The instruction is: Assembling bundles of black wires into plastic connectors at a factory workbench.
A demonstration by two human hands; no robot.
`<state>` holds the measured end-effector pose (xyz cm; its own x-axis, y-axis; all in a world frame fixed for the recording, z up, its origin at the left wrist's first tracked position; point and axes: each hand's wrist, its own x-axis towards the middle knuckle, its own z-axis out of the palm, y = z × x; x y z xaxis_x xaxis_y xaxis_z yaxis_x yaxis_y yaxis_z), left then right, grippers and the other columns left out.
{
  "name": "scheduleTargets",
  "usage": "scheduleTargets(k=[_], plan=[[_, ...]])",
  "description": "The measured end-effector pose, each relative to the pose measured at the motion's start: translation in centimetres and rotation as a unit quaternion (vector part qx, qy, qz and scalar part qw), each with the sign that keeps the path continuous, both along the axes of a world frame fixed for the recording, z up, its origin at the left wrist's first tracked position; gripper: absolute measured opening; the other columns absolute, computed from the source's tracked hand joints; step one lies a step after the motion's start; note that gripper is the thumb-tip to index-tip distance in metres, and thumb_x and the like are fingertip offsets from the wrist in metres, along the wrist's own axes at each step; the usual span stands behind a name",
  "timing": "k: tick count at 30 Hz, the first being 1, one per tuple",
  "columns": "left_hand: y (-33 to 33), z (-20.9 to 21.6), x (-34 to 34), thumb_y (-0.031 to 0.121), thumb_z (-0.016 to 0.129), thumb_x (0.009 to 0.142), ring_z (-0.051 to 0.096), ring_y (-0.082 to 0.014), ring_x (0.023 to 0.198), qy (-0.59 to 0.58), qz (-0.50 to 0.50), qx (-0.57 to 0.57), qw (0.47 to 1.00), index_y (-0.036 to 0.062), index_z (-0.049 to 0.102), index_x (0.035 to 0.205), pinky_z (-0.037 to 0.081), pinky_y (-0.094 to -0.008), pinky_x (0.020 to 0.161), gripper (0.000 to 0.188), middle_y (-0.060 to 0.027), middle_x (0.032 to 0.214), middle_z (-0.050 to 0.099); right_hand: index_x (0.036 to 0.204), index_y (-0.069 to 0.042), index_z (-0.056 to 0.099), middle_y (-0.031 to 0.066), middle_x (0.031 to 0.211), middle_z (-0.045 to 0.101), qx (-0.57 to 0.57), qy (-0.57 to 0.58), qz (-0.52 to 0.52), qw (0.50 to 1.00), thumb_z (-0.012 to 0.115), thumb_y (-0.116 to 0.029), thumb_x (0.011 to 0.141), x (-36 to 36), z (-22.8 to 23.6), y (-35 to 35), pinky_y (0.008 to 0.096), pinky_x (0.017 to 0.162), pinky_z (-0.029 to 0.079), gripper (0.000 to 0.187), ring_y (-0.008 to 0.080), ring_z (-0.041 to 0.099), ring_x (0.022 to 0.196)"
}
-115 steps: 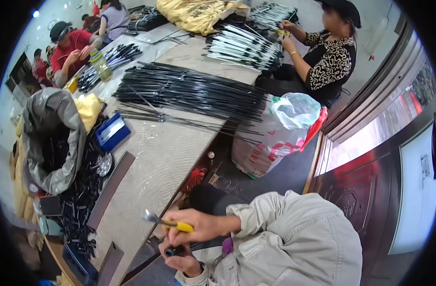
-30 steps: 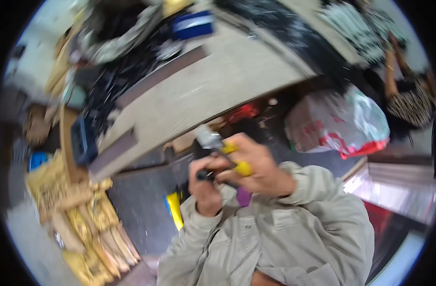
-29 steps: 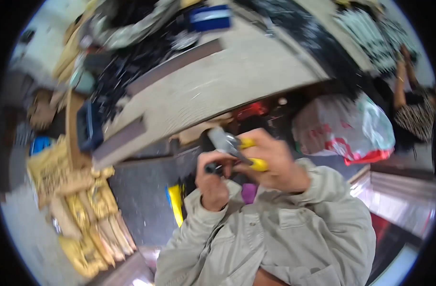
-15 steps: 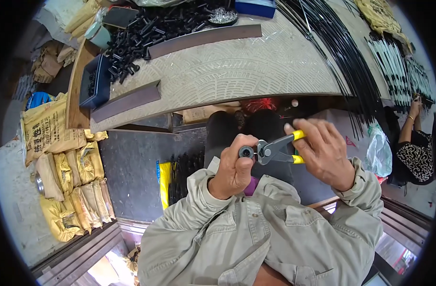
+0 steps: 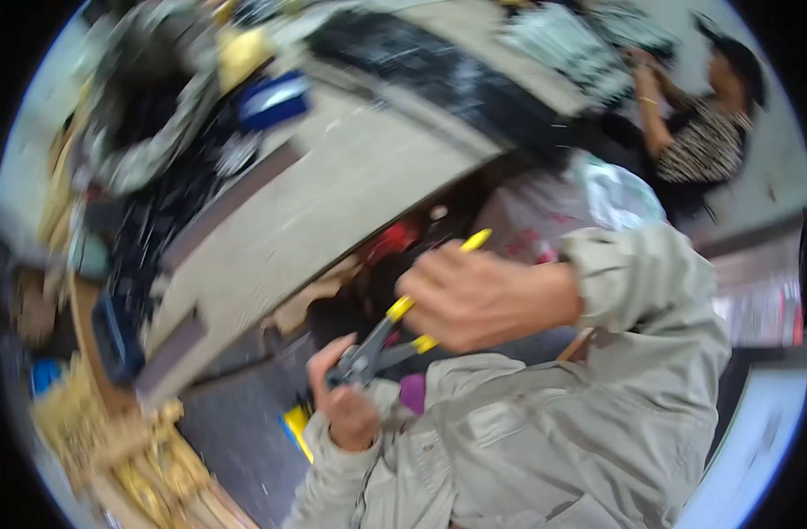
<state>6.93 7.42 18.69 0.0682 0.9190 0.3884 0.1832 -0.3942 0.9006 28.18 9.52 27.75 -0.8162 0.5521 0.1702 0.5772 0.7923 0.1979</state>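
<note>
My right hand (image 5: 487,295) is closed around the yellow handles of end-cutting pincers (image 5: 368,360), whose grey head points down toward my left hand. My left hand (image 5: 346,407) stays curled right at that head. A dark tubular piece showed in its grip half a second ago; now the pincers, fingers and blur mostly hide it. Both hands are in front of my grey-green jacket, below the table's near edge. Whether the jaws touch the piece, I cannot tell.
On the patterned table (image 5: 368,150) lie black parts (image 5: 152,234), brown strips (image 5: 236,207), a blue box (image 5: 276,101) and long black rods (image 5: 448,75). Yellow sacks (image 5: 112,441) stand lower left. A plastic bag (image 5: 620,189) and a seated person (image 5: 703,137) are at the right.
The whole view has swung and tilted, with motion blur. My right hand and the pincers now sit above and right of my left hand, the tool slanting down-left.
</note>
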Motion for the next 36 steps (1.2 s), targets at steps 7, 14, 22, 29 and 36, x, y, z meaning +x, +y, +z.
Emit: scheduleTargets(k=[7, 14, 22, 29, 36], plan=[[-0.5, -0.3, 0.2, 0.058, 0.025, 0.090, 0.039, -0.0078, 0.050, -0.031, -0.067, -0.068, 0.995, -0.0031, 0.050, 0.104, 0.031, -0.0185, 0.045, 0.068, -0.0073, 0.083, 0.049, 0.077, -0.003, 0.052, 0.0077, 0.079, 0.044, -0.049, 0.099, -0.016, 0.994, 0.056, -0.018, 0.071, 0.9, -3.9, -2.0, 0.0291, 0.057, 0.037, 0.017, 0.0183, 0.047, 0.071], [-0.2, -0.2, 0.2, 0.061, 0.028, 0.088, 0.035, -0.0076, 0.050, -0.164, -0.108, -0.053, 0.979, -0.0031, 0.048, 0.107, 0.028, -0.0191, 0.042, 0.070, -0.0024, 0.062, 0.041, 0.094, -0.003, 0.053, 0.0116, 0.094, 0.051, -0.506, 0.520, 0.022, 0.688, 0.053, 0.001, 0.079, 4.6, -2.8, -4.2, 0.0325, 0.069, 0.046, 0.016, 0.0239, 0.055, 0.085], [0.1, -0.3, -0.6, 0.060, 0.031, 0.088, 0.039, -0.0091, 0.052, -0.108, -0.132, -0.055, 0.984, 0.0002, 0.048, 0.103, 0.035, -0.0199, 0.048, 0.064, -0.0015, 0.065, 0.043, 0.093, -0.006, 0.042, 0.0140, 0.087, 0.055, -0.467, 0.524, -0.079, 0.707, 0.054, -0.005, 0.081, 6.4, -3.4, -5.5, 0.0346, 0.058, 0.045, 0.017, 0.0269, 0.058, 0.067], [0.9, 0.8, 0.2, 0.061, 0.034, 0.086, 0.048, -0.0118, 0.065, -0.120, -0.258, -0.134, 0.949, -0.0023, 0.049, 0.105, 0.037, -0.0233, 0.058, 0.068, -0.0100, 0.084, 0.053, 0.102, -0.003, 0.041, 0.0096, 0.084, 0.059, -0.619, 0.277, -0.038, 0.734, 0.055, -0.004, 0.082, 4.2, -0.2, -2.3, 0.0327, 0.055, 0.045, 0.025, 0.0237, 0.063, 0.069], [1.2, 1.7, -0.1, 0.063, 0.027, 0.085, 0.048, -0.0094, 0.062, -0.091, -0.263, -0.153, 0.948, -0.0010, 0.049, 0.102, 0.036, -0.0209, 0.052, 0.070, -0.0096, 0.080, 0.055, 0.100, -0.003, 0.041, 0.0079, 0.083, 0.061, -0.607, 0.155, -0.046, 0.778, 0.053, 0.001, 0.079, 3.1, 1.3, 0.1, 0.0311, 0.055, 0.046, 0.025, 0.0217, 0.063, 0.068]])
